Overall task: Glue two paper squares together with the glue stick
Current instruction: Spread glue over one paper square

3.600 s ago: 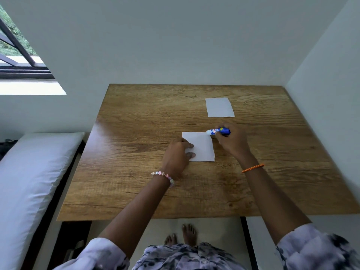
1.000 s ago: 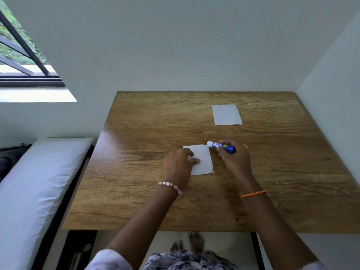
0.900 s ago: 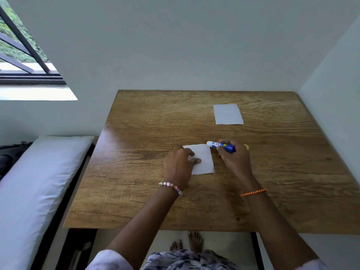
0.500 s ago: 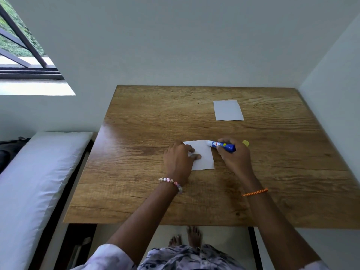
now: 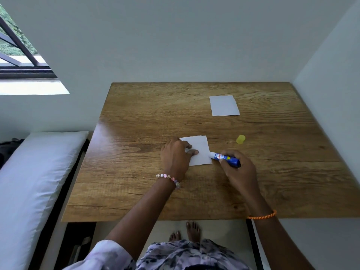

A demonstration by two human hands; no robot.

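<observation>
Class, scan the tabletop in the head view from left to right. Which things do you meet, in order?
left hand → near paper square → glue stick in the right hand → yellow cap. The far paper square overlaps these across, so it is left out.

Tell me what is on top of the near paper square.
On the near paper square, the left hand presses its left part with the fingers. The glue stick, held by the right hand, touches its right edge. Any glue under the hand is hidden.
</observation>
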